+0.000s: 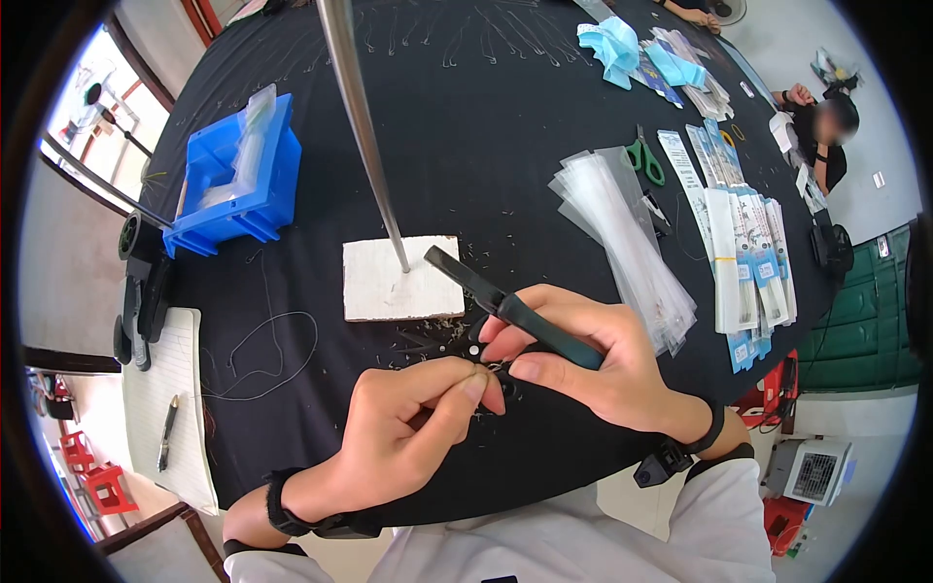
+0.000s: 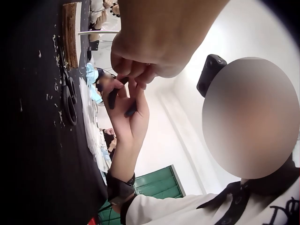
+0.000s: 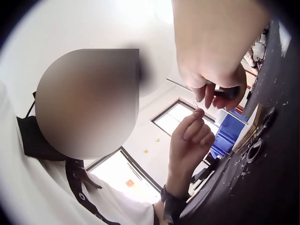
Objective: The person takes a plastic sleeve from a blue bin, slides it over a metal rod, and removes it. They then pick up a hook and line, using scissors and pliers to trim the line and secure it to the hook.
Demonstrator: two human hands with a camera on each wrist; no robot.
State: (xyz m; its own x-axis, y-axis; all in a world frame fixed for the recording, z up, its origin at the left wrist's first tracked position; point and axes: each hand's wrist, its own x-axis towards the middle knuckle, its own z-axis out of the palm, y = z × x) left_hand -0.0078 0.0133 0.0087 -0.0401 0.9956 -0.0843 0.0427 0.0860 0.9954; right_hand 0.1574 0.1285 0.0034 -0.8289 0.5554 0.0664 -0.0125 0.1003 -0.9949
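The left hand (image 1: 413,423) pinches something tiny between thumb and index finger; in the right wrist view a thin pale piece (image 3: 196,105) stands out from the left hand's fingertips (image 3: 198,113). The right hand (image 1: 607,364) grips a dark-handled tool (image 1: 544,330), its metal end pointing up and left over the white block (image 1: 400,282). Both hands' fingertips are close together just in front of the block. Black scissors (image 2: 69,101) lie on the cloth beneath the hands. What exactly the left fingers pinch is too small to tell.
A metal rod (image 1: 364,126) rises from the block. Left are a blue bin (image 1: 277,180), a notebook (image 1: 180,360) with a pen (image 1: 168,432) and looped wire (image 1: 277,316). Right are clear sleeves (image 1: 627,243), green-handled scissors (image 1: 645,160) and packets (image 1: 763,257). Small scraps surround the block.
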